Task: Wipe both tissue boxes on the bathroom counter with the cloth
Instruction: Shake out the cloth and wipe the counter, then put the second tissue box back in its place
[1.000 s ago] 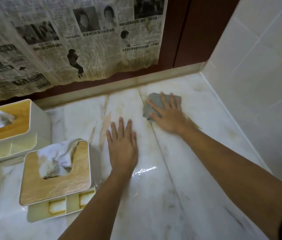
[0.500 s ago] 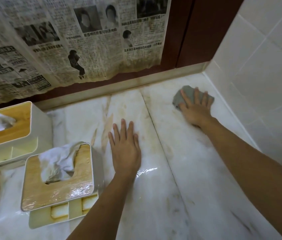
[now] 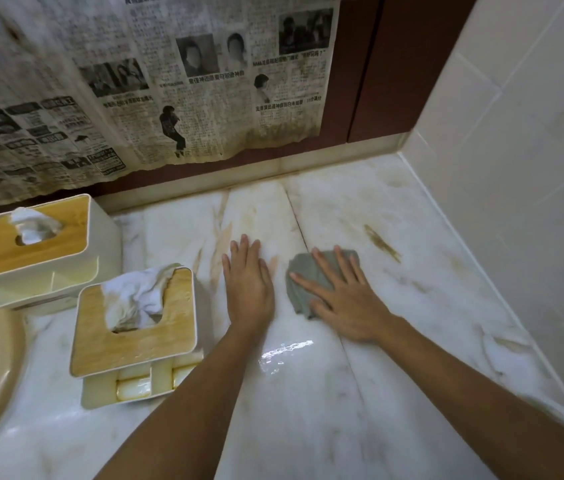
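The white, brown-veined marble counter [image 3: 360, 393] carries two white plastic, wooden-lidded boxes at its left. The nearer tissue box [image 3: 128, 334] sits just left of the flat, empty left hand [image 3: 247, 289], and the farther tissue box [image 3: 31, 244] stands behind it. The right hand [image 3: 346, 299] presses the crumpled grey-green cloth [image 3: 303, 275] with straight fingers, not clasping it. Both boxes lie leftward of the cloth, beyond the left hand.

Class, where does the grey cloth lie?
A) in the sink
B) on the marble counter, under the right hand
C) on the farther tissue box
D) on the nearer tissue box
B: the right hand presses the cloth flat on the counter, apart from the nearer tissue box and the farther tissue box.
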A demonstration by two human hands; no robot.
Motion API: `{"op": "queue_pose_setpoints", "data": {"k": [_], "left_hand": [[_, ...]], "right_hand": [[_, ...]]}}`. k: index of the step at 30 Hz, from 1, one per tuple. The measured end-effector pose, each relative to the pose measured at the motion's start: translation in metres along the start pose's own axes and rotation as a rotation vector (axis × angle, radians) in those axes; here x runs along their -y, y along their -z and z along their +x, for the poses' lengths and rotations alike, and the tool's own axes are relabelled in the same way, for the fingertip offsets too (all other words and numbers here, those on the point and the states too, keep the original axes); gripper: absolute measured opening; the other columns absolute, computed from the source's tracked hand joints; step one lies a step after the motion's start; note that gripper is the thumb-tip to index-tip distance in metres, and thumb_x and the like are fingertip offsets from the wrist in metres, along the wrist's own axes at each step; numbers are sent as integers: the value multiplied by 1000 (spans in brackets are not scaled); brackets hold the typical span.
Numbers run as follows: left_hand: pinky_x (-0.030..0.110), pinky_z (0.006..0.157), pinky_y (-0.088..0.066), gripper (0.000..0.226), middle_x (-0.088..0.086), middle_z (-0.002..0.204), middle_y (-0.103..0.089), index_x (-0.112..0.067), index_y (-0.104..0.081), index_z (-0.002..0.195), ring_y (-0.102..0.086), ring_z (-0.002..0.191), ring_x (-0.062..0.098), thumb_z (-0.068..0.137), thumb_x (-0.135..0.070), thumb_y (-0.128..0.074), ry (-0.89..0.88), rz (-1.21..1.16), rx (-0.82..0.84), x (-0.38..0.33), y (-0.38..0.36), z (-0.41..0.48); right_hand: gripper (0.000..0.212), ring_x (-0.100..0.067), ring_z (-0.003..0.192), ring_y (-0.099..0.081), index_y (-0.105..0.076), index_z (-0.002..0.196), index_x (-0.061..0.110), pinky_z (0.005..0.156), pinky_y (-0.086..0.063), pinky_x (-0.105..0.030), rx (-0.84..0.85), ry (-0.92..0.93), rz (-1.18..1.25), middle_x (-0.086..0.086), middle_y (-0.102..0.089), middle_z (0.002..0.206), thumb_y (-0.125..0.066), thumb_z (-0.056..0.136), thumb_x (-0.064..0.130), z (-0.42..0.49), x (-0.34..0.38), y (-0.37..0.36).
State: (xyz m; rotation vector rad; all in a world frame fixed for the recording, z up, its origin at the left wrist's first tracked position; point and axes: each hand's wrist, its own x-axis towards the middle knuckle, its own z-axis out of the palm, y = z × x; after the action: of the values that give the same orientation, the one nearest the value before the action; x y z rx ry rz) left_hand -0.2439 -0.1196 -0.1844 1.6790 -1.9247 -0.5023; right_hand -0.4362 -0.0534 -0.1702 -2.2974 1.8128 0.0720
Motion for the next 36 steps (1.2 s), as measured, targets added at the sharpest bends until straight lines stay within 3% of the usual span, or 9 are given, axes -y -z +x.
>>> {"op": "queue_pose_setpoints", "data": {"k": [6, 11, 16, 19, 22, 25, 28, 30, 36], "left_hand": [[47, 121, 3, 45, 14, 163, -15, -6, -35, 148, -2, 151, 35, 104, -15, -33, 59, -9, 253, -10, 20, 7], [52, 116, -21, 44, 22, 152, -32, -3, -46, 138, -25, 140, 41, 98, -17, -36, 42, 22, 457, -27, 41, -2], [28, 112, -30, 38, 10, 143, -49, -12, -53, 136, -44, 134, 23, 98, -10, -46, -110, -168, 494, -52, 79, -25], [20, 101, -41, 30, -5, 130, -60, -21, -62, 125, -54, 119, 7, 99, -14, -49, -259, -291, 511, -60, 120, -35], [16, 86, -48, 23, -12, 112, -69, -23, -69, 112, -62, 101, 1, 97, -16, -54, -245, -371, 419, -50, 166, -35], [22, 77, -50, 18, -13, 103, -70, -23, -71, 104, -63, 90, 4, 96, -16, -56, -139, -335, 203, -22, 204, -31], [30, 74, -52, 16, -10, 100, -68, -24, -70, 101, -62, 85, 7, 95, -17, -56, -9, -218, 5, 19, 230, -29], [34, 77, -53, 15, -6, 103, -66, -25, -67, 102, -62, 87, 13, 93, -20, -56, 82, -116, -62, 47, 237, -33], [44, 94, -47, 40, 9, 125, -57, -13, -57, 125, -56, 113, 30, 96, -39, -51, 404, -39, -100, 90, 242, -57]], "right_hand": [[56, -32, 142, 34, 13, 146, 56, 118, 14, -52, 60, -114, 70, 1, 30, 159, -16, 99, 55, -37, 30, -6], [59, -32, 139, 39, 18, 142, 60, 114, 23, -48, 183, -96, 126, 1, 34, 157, -22, 99, 60, -38, 34, 7], [58, -34, 139, 37, -1, 145, 63, 114, 20, -54, 345, 58, 81, -1, 33, 157, -29, 94, 68, -47, 40, 28], [48, -27, 149, 14, -19, 144, 62, 119, 6, -53, 299, 96, 178, 1, 9, 165, -29, 97, 64, -46, 43, 51], [37, -16, 140, -33, -44, 136, 53, 115, -27, -46, 0, -25, 503, 9, -36, 153, -39, 99, 51, -32, 58, 69], [26, -14, 102, -62, -62, 122, 34, 88, -51, -28, -76, -202, 911, 6, -62, 122, -50, 99, 31, -5, 90, 88], [25, -17, 82, -64, -62, 119, 25, 68, -49, -28, 151, -330, 1113, -4, -66, 110, -49, 99, 30, 18, 127, 100], [29, -18, 84, -62, -56, 123, 27, 67, -48, -29, 267, -343, 1114, -6, -64, 111, -47, 98, 37, 25, 150, 101], [28, -19, 84, -56, -53, 120, 26, 70, -46, -31, 264, -455, 1182, -2, -61, 102, -46, 95, 37, 25, 194, 87]]}}
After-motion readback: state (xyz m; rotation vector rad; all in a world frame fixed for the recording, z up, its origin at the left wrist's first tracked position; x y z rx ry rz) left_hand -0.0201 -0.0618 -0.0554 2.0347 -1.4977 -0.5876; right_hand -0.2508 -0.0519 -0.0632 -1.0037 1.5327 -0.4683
